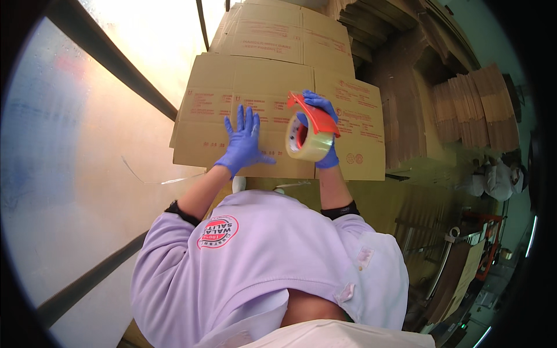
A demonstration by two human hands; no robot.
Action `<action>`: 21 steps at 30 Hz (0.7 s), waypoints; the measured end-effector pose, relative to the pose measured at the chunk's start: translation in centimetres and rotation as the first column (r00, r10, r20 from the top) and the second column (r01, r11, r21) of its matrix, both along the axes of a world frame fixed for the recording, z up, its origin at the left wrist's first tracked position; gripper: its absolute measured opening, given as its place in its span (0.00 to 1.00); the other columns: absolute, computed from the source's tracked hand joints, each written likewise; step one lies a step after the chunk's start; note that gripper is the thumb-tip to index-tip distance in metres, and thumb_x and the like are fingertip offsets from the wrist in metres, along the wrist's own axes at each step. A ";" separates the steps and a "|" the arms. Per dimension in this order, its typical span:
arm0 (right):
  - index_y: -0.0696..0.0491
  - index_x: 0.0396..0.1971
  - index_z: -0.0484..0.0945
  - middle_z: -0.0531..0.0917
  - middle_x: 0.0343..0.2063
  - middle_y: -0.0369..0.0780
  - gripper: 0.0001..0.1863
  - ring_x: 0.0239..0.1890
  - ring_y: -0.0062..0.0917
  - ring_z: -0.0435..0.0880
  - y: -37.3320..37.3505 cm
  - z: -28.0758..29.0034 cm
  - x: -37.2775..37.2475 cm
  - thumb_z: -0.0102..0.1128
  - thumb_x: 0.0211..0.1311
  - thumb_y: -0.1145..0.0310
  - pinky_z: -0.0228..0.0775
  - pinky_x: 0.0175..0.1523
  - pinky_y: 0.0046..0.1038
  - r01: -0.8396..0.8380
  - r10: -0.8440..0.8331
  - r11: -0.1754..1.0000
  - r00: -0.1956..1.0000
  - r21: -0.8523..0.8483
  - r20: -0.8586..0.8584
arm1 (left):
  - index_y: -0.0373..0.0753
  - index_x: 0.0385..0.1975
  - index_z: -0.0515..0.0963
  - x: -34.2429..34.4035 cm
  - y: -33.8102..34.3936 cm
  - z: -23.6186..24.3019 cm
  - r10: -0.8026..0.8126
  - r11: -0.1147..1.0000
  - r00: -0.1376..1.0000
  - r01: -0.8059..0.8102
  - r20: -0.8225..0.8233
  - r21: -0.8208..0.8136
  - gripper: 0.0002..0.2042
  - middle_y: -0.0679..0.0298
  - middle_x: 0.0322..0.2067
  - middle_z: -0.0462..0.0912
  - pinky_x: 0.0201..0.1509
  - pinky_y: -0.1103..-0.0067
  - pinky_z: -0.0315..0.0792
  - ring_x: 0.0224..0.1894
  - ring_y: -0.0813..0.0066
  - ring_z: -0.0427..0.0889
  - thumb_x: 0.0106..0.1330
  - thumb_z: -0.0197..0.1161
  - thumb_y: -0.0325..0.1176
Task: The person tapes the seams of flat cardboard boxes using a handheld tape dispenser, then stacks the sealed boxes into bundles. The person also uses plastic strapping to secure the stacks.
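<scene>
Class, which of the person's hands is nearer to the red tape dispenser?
Right. The right hand grips the red tape dispenser; the left hand is spread over the cardboard, left of it.

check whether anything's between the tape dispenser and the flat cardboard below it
Nothing visible stands between the tape dispenser, held in the right hand, and the cardboard. The left hand is spread over the cardboard, off to the left.
</scene>
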State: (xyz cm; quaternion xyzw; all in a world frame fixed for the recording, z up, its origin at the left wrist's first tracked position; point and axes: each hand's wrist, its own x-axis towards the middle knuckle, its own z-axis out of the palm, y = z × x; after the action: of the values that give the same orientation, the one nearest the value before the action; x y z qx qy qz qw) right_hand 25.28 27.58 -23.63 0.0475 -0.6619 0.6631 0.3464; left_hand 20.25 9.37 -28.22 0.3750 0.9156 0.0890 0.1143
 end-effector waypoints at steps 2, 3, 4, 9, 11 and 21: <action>0.56 0.33 0.72 0.75 0.39 0.39 0.19 0.50 0.27 0.70 -1.6 -0.8 -3.2 0.63 0.37 0.86 0.62 0.57 0.28 0.009 -0.009 1.000 0.998 0.004 -0.055 | 0.24 0.59 0.45 2.0 -3.5 0.0 -0.032 0.995 0.999 0.035 0.026 -0.097 0.60 0.41 0.62 0.37 0.59 0.46 0.25 0.65 0.47 0.29 0.32 0.63 0.66; 0.55 0.32 0.72 0.75 0.39 0.40 0.17 0.49 0.28 0.71 -2.1 -1.5 -4.6 0.63 0.40 0.84 0.62 0.57 0.29 -0.017 0.018 1.000 0.998 0.015 -0.060 | 0.24 0.58 0.46 2.9 -4.4 -0.5 -0.045 0.997 0.999 0.046 0.017 -0.060 0.60 0.41 0.62 0.39 0.59 0.46 0.26 0.65 0.48 0.30 0.32 0.63 0.66; 0.55 0.32 0.72 0.76 0.38 0.40 0.14 0.49 0.29 0.72 -2.5 -2.6 -6.0 0.63 0.43 0.82 0.62 0.57 0.30 -0.039 0.041 0.999 0.997 0.026 -0.066 | 0.23 0.58 0.46 3.8 -5.2 -1.7 -0.061 0.998 0.998 0.061 0.008 -0.024 0.60 0.41 0.61 0.40 0.60 0.46 0.26 0.65 0.48 0.32 0.32 0.63 0.65; 0.55 0.28 0.72 0.75 0.32 0.41 0.02 0.33 0.25 0.77 -1.8 -7.5 -8.8 0.52 0.55 0.73 0.74 0.43 0.32 -0.126 0.403 0.733 0.872 -0.668 0.279 | 0.23 0.57 0.50 4.2 -5.4 -4.8 -0.012 0.982 0.991 0.036 -0.130 0.184 0.57 0.40 0.60 0.44 0.61 0.47 0.28 0.65 0.50 0.36 0.32 0.63 0.64; 0.55 0.27 0.71 0.75 0.31 0.41 0.02 0.33 0.25 0.77 -1.8 -8.4 -7.8 0.53 0.54 0.73 0.74 0.43 0.33 -0.111 0.453 0.656 0.849 -0.746 0.272 | 0.23 0.57 0.50 4.2 -5.4 -5.5 -0.004 0.965 0.989 0.043 -0.149 0.258 0.56 0.40 0.60 0.44 0.61 0.47 0.28 0.65 0.50 0.36 0.34 0.62 0.64; 0.55 0.33 0.72 0.79 0.31 0.41 0.12 0.28 0.28 0.80 -3.9 -7.4 -1.1 0.47 0.59 0.61 0.76 0.37 0.29 -0.206 0.595 0.733 0.657 -0.648 0.463 | 0.23 0.57 0.49 4.4 -5.0 -2.8 0.002 0.999 0.998 0.002 -0.070 0.054 0.56 0.39 0.60 0.43 0.60 0.46 0.27 0.65 0.49 0.36 0.34 0.65 0.61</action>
State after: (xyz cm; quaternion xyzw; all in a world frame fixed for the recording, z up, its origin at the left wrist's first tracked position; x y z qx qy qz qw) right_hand 24.19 23.68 -30.98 -0.1314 -0.4931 0.8573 -0.0675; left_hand 24.65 4.37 -31.01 0.3807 0.9164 0.1007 0.0720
